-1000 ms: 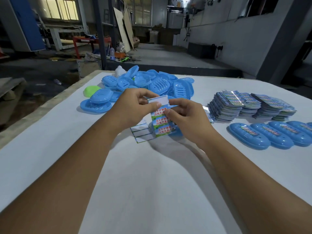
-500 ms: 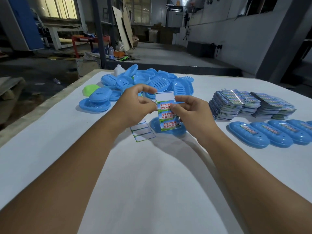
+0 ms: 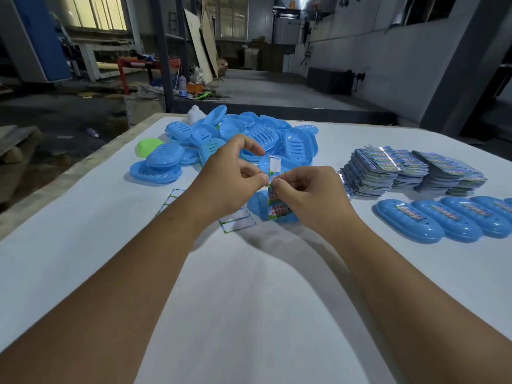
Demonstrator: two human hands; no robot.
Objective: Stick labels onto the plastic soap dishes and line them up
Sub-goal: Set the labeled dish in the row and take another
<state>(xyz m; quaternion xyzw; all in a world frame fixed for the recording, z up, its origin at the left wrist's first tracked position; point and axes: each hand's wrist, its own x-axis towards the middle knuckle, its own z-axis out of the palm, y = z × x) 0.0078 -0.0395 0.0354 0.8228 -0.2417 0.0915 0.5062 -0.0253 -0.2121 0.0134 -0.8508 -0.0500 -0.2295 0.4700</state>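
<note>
Both hands meet over the middle of the white table point(image 3: 83, 245). My left hand point(image 3: 230, 178) pinches the left edge of a label strip point(image 3: 274, 187) near its blank white top. My right hand point(image 3: 307, 195) pinches the strip's right side, covering part of the printed labels. Under the strip lies a blue soap dish point(image 3: 257, 203), mostly hidden by the hands. A heap of blue soap dishes point(image 3: 249, 137) lies behind. A row of labelled blue dishes point(image 3: 432, 223) runs along the right.
Stacks of label sheets point(image 3: 401, 173) sit at the right rear. Used white backing strips point(image 3: 238, 221) lie on the table near my left wrist. A green dish point(image 3: 148, 146) lies at the heap's left edge. The table's left edge borders a dark workshop floor.
The label strip has moved slightly up and away from me in both hands. My fingers have closed in on its upper part, where a label is being worked at.
</note>
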